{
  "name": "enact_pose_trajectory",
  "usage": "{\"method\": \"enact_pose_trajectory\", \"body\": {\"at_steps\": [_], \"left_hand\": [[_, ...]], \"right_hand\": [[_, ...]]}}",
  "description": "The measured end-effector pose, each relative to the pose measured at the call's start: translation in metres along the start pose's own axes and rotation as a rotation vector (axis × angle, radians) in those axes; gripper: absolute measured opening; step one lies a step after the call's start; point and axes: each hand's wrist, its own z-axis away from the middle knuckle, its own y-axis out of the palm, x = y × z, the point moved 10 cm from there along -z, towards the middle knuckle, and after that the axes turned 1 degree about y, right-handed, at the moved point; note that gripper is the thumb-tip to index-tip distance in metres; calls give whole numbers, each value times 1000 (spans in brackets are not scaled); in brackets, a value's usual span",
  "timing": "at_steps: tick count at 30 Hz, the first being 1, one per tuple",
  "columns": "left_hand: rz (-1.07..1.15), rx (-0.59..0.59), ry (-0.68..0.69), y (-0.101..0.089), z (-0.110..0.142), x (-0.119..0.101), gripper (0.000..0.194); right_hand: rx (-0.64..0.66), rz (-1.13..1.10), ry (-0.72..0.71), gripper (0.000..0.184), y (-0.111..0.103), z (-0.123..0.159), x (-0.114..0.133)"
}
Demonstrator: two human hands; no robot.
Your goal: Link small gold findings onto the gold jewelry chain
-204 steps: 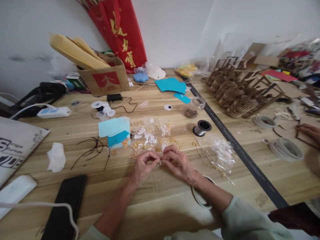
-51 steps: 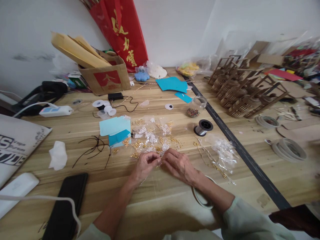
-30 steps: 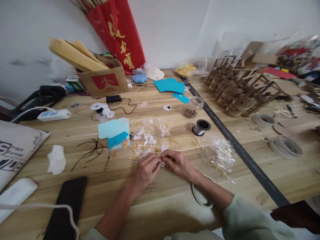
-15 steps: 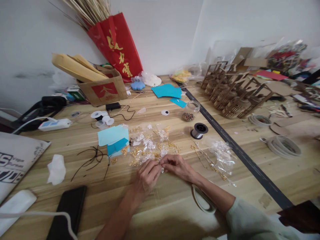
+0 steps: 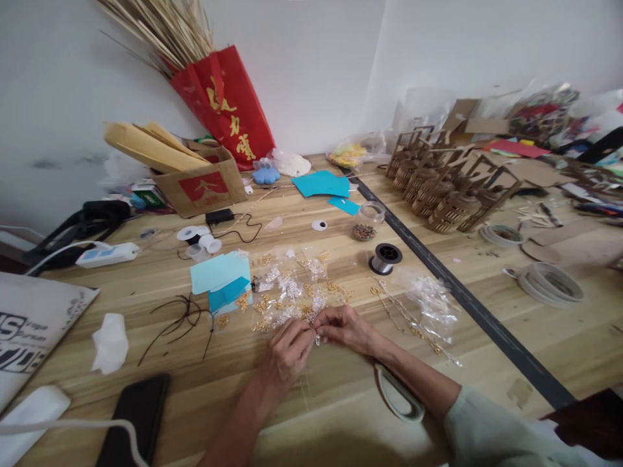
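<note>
My left hand (image 5: 289, 350) and my right hand (image 5: 348, 329) meet fingertip to fingertip over the table's near side, both pinched closed. A small silvery charm (image 5: 318, 339) hangs just below the right fingertips. Whatever the left fingers pinch is hidden. Below my left hand a fine, pale thread (image 5: 306, 389) shows faintly. Right behind the hands lie small piles of silver beads (image 5: 291, 288) and gold beads (image 5: 263, 302) on clear plastic bags. To the right of my right hand are gold and silver chains (image 5: 406, 316).
A spool of wire (image 5: 385, 258) and a jar of beads (image 5: 366, 224) stand beyond the hands. Black cords (image 5: 187, 318), blue paper (image 5: 221, 272) and a phone (image 5: 134, 418) lie left. Brown lantern-like crafts (image 5: 440, 188) stand at the right, past a dark strip (image 5: 467, 308).
The view has tilted slightly, so the scene sits a little lower. Both hands remain together in their pinch, with the charm still hanging below the fingertips.
</note>
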Motion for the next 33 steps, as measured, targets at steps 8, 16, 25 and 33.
{"method": "enact_pose_trajectory", "body": {"at_steps": [8,16,25,33], "left_hand": [[-19,15,11,-1,0,-1,15],[-33,30,-6,-2,-1,0,16],[16,-25,-27,-4,1,4,15],[7,-37,-19,-4,2,4,16]], "right_hand": [[8,25,-19,24,0,0,-1],[-13,235,-132,15,-2,4,8],[-55,368,-200,9,0,8,19],[-28,198,-76,11,1,4,10]]}}
